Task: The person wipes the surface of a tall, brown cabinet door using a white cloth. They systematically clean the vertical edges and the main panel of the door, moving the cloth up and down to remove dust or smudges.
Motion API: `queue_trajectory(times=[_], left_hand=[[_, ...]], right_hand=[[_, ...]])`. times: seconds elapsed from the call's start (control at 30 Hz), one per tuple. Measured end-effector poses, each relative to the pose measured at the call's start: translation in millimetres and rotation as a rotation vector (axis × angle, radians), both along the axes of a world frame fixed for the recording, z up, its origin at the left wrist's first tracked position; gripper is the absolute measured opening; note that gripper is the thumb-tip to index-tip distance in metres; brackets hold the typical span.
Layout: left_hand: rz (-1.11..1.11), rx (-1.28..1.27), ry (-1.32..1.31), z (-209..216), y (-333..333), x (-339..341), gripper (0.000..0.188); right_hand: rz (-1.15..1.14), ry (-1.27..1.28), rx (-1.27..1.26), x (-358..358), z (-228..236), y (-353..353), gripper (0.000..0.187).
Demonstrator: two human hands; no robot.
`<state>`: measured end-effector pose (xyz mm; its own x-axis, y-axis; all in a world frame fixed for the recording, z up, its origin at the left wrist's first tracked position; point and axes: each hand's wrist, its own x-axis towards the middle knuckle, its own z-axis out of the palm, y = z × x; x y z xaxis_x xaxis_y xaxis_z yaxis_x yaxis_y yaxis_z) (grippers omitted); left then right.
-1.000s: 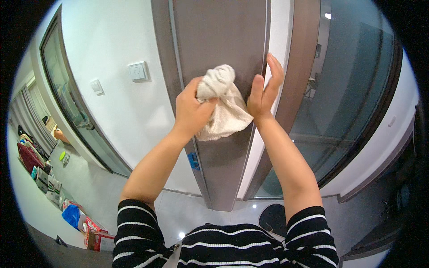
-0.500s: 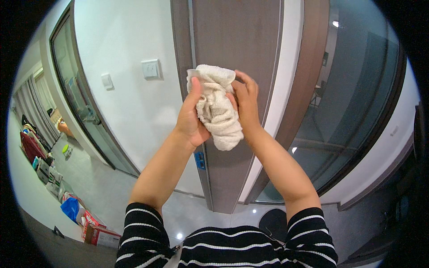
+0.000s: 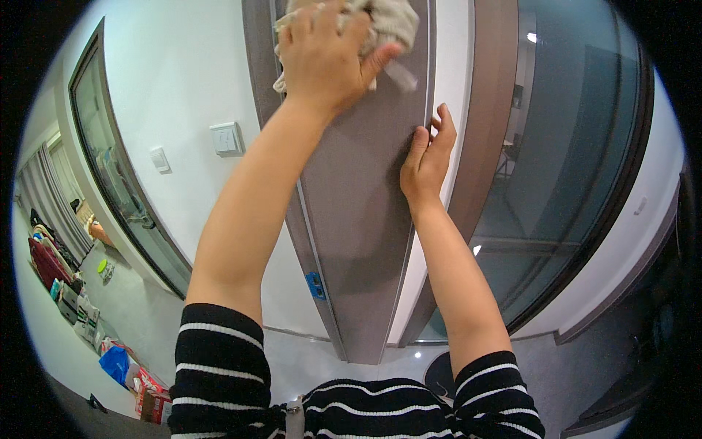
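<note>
A cream-coloured cloth (image 3: pixel 395 28) lies bunched against the upper part of a grey-brown door panel (image 3: pixel 358 197), partly cut off by the top of the view. My left hand (image 3: pixel 322 62) holds it there, fingers spread over it and thumb pointing right. A pale tag or loose corner hangs beside the thumb, blurred. My right hand (image 3: pixel 426 164) is at the panel's right edge, lower down, with thumb and fingers apart and no cloth in it. Whether it grips the edge or only touches it, I cannot tell.
A wall switch (image 3: pixel 226 139) and a smaller one (image 3: pixel 160 159) sit on the white wall to the left. A blue latch plate (image 3: pixel 315 286) shows low on the panel's left side. Glass doors stand at both sides. Bags and boxes (image 3: pixel 152 404) line the left floor.
Both hands held the bunched cloth in front of me before. The left hand has carried it up against the panel; the right hand has let go and moved right and down to the panel's edge.
</note>
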<state>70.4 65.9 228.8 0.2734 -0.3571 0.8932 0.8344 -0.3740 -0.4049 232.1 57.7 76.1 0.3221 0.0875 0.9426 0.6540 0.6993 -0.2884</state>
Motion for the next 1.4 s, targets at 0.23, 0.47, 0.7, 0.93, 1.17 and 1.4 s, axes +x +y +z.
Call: queue_trajectory(times=[0.23, 0.47, 0.7, 0.93, 1.17, 1.4], left_hand=[[0.001, -0.228, 0.378, -206, -10, -26, 0.039], [-0.024, -0.198, 0.689, -240, -9, -50, 0.02], [-0.061, -0.012, -0.097, -36, -4, 9, 0.043], [-0.019, -0.241, 0.177, -192, -22, 30, 0.036], [0.051, -0.37, 0.632, -290, -26, -34, 0.023], [0.025, -0.193, 0.118, -74, -21, 3, 0.048]], right_hand=[[0.217, 0.125, -0.008, 10, -21, 5, 0.044], [0.272, 0.126, -0.112, 17, -29, 6, 0.047], [0.159, 0.072, -0.118, 16, -30, 3, 0.044], [-0.048, -0.135, -0.054, 27, -93, 9, 0.045], [0.023, -0.037, -0.235, 9, -190, -7, 0.053], [-0.011, -0.056, -0.268, 22, -189, -13, 0.052]])
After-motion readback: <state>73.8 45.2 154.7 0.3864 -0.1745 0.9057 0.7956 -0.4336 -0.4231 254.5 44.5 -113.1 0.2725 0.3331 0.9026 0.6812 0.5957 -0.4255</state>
